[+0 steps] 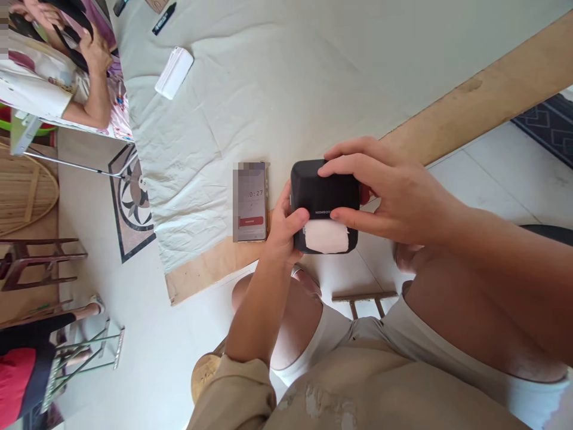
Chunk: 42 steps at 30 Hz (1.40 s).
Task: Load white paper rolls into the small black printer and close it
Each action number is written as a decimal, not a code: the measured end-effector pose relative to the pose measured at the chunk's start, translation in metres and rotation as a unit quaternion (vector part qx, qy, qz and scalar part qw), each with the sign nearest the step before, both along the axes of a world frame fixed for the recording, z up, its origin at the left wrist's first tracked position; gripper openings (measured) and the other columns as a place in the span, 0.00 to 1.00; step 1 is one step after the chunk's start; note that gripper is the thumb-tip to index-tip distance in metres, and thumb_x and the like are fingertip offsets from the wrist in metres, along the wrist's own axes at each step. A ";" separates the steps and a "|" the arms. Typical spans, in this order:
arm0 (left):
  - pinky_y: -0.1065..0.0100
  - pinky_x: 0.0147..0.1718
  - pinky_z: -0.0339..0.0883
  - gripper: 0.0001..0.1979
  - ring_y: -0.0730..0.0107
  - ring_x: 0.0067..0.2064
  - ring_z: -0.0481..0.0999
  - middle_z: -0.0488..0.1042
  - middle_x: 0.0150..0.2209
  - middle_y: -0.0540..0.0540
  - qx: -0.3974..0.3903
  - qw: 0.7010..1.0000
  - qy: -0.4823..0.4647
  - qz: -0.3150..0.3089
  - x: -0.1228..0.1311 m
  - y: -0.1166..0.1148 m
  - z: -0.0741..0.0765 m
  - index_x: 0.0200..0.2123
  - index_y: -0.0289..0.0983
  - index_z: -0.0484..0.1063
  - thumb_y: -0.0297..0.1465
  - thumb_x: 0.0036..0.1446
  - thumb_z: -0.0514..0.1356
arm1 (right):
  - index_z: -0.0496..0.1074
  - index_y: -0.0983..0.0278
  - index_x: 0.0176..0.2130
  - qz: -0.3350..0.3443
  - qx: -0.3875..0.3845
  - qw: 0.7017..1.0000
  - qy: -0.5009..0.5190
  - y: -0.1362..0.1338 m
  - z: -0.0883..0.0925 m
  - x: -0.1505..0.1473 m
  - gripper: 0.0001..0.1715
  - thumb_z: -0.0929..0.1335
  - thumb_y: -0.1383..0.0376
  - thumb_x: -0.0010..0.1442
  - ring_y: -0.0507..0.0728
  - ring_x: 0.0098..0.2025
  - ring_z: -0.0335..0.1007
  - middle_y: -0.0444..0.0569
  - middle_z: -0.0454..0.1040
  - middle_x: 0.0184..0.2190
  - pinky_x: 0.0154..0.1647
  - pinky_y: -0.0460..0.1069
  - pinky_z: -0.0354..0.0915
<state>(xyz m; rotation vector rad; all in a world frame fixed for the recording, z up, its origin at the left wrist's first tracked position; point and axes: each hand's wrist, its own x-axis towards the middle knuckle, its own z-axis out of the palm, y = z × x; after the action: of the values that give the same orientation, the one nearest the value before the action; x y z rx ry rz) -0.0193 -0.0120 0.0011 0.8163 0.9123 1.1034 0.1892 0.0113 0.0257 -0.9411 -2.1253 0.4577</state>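
The left hand [284, 230] grips the left side of a black device [322, 185], thumb on top; the right hand [394, 188] spreads thumb and fingers apart across its top, though whether they grip I cannot tell. White paper [326, 237] shows at the device's near end; it is held by the table's wooden edge [215, 272], just beside a phone [253, 200].
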 end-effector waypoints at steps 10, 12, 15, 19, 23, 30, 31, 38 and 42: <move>0.62 0.41 0.79 0.15 0.50 0.51 0.85 0.83 0.37 0.46 -0.002 0.999 -0.033 0.006 0.006 0.003 0.002 0.41 0.40 0.77 0.43 0.56 0.70 | 0.71 0.60 0.60 -0.024 -0.100 0.994 -0.038 -0.005 0.010 -0.001 0.25 0.67 0.57 0.66 0.50 0.33 0.70 0.54 0.68 0.65 0.33 0.52 0.75; 0.58 0.48 0.80 0.18 0.47 0.56 0.82 0.83 0.42 0.44 -0.033 0.998 -0.048 0.002 0.009 0.003 0.005 0.41 0.40 0.77 0.47 0.57 0.68 | 0.71 0.59 0.59 -0.031 -0.089 0.995 -0.044 -0.008 0.014 0.000 0.23 0.65 0.55 0.68 0.52 0.35 0.72 0.55 0.68 0.64 0.33 0.53 0.74; 0.57 0.54 0.78 0.17 0.48 0.62 0.78 0.83 0.42 0.44 -0.079 0.994 -0.071 0.036 0.013 0.003 0.012 0.38 0.40 0.78 0.49 0.62 0.64 | 0.71 0.57 0.58 -0.037 -0.087 0.995 -0.032 -0.010 0.017 0.003 0.20 0.65 0.58 0.68 0.54 0.36 0.74 0.55 0.68 0.63 0.32 0.54 0.73; 0.56 0.56 0.76 0.15 0.49 0.60 0.79 0.81 0.34 0.46 -0.122 0.988 -0.058 0.078 0.016 0.004 0.017 0.33 0.40 0.77 0.43 0.68 0.62 | 0.69 0.57 0.58 -0.026 -0.080 0.996 -0.027 -0.008 0.016 0.003 0.22 0.68 0.61 0.65 0.55 0.39 0.75 0.55 0.68 0.63 0.29 0.53 0.72; 0.59 0.51 0.79 0.16 0.53 0.53 0.83 0.79 0.31 0.47 -0.135 0.986 -0.034 0.095 0.014 0.006 0.016 0.32 0.39 0.77 0.39 0.70 0.58 | 0.67 0.57 0.60 -0.009 -0.079 0.997 -0.021 -0.007 0.013 0.001 0.26 0.69 0.60 0.63 0.55 0.40 0.75 0.55 0.69 0.62 0.29 0.52 0.72; 0.63 0.47 0.80 0.15 0.58 0.47 0.85 0.74 0.25 0.49 -0.138 0.984 -0.045 0.104 0.013 0.008 0.015 0.30 0.39 0.77 0.36 0.69 0.59 | 0.71 0.58 0.55 -0.043 -0.035 0.998 -0.003 -0.009 0.015 0.002 0.24 0.73 0.56 0.61 0.53 0.38 0.72 0.55 0.74 0.52 0.27 0.50 0.68; 0.62 0.49 0.80 0.14 0.56 0.50 0.84 0.77 0.28 0.49 -0.130 0.986 -0.055 0.093 0.013 0.008 0.015 0.31 0.40 0.77 0.38 0.68 0.59 | 0.72 0.58 0.51 -0.073 -0.013 0.997 0.007 -0.009 0.016 0.001 0.20 0.74 0.56 0.61 0.52 0.34 0.70 0.51 0.76 0.43 0.26 0.49 0.66; 0.58 0.59 0.78 0.13 0.48 0.65 0.78 0.84 0.46 0.46 -0.083 0.995 -0.056 0.028 0.009 0.005 0.009 0.43 0.40 0.79 0.40 0.59 0.69 | 0.66 0.59 0.40 -0.165 -0.003 0.966 0.199 -0.010 0.020 -0.006 0.07 0.69 0.62 0.69 0.46 0.23 0.70 0.36 0.71 0.24 0.23 0.45 0.63; 0.56 0.59 0.78 0.13 0.47 0.64 0.78 0.85 0.45 0.45 -0.090 0.994 -0.050 0.021 0.007 0.005 0.006 0.42 0.39 0.80 0.41 0.60 0.67 | 0.67 0.61 0.36 -0.169 0.047 0.973 0.149 -0.010 0.020 -0.005 0.08 0.71 0.67 0.65 0.44 0.25 0.70 0.37 0.76 0.30 0.22 0.44 0.62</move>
<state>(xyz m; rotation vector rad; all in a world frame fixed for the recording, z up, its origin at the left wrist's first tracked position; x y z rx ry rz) -0.0122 -0.0073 0.0073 0.5908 0.9331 1.0704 0.1841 0.0017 0.0454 -1.0803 -1.6615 0.3001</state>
